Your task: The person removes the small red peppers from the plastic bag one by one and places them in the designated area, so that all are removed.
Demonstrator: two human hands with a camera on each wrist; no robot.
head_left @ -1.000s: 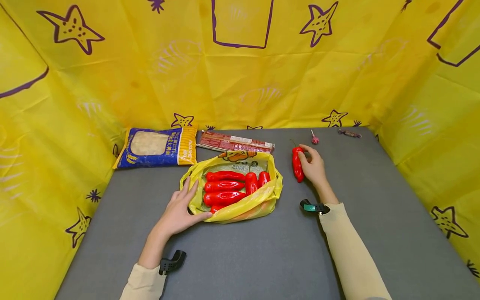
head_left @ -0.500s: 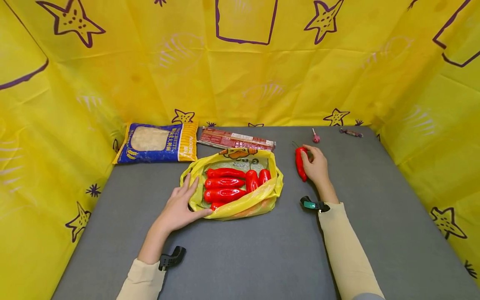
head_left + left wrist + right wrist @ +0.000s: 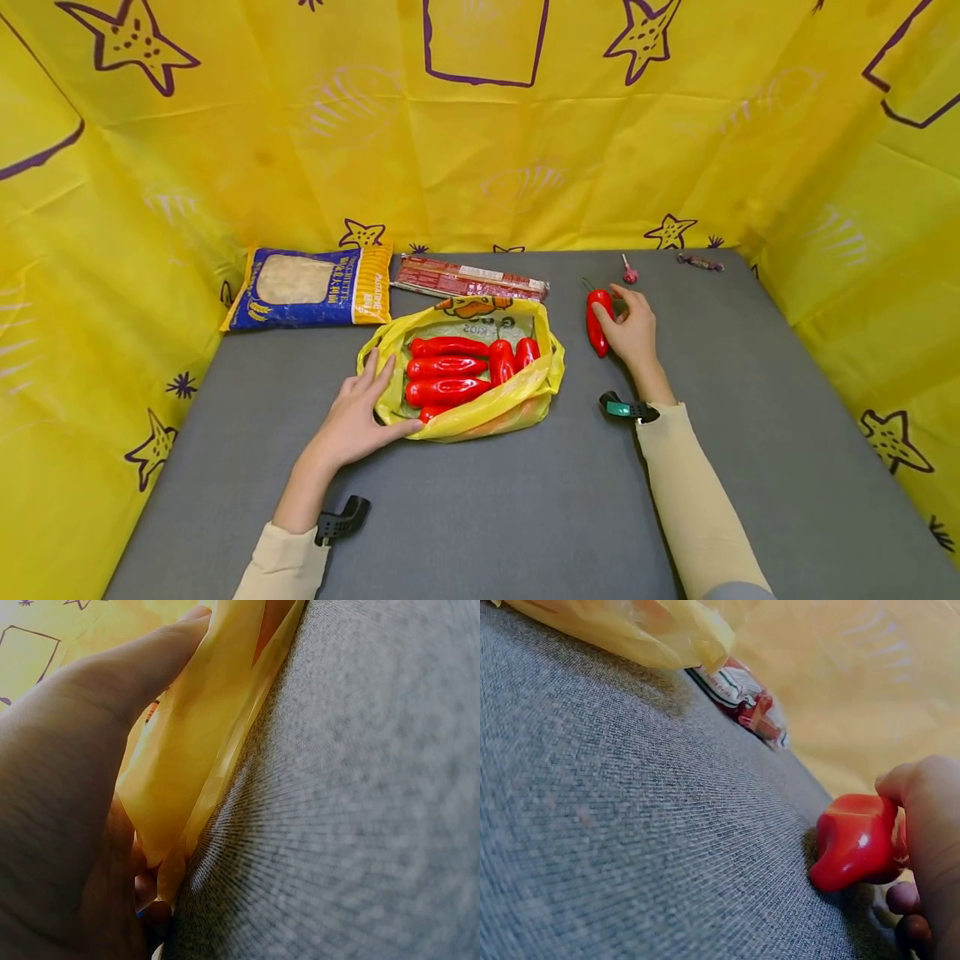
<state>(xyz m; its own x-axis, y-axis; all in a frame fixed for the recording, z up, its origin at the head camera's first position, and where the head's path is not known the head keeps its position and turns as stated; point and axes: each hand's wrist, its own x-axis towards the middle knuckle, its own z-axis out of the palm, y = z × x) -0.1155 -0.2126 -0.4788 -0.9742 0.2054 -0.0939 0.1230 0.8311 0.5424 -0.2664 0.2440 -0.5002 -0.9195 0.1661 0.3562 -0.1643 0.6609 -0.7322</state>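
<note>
A yellow plastic bag (image 3: 480, 417) lies open mid-table with several red peppers (image 3: 446, 368) inside. My left hand (image 3: 371, 400) rests flat on the bag's left rim, fingers straight, thumb along its front edge. In the left wrist view, the left hand (image 3: 67, 787) presses against the yellow plastic (image 3: 202, 750). Right of the bag lies one loose red pepper (image 3: 596, 329). My right hand (image 3: 626, 321) grips it from the right side, fingers curled round it. The right wrist view shows the pepper (image 3: 851, 840) on the grey surface with the thumb (image 3: 922, 795) on it.
A blue and yellow food packet (image 3: 307, 287) and a long red packet (image 3: 468, 281) lie behind the bag. A small lollipop (image 3: 628, 272) and a wrapped sweet (image 3: 697, 262) sit at the far right. Yellow star-print sheets wall in the grey table (image 3: 487, 517).
My right hand's fingers and thumb have closed more tightly round the loose pepper. The left hand has stayed on the bag's rim.
</note>
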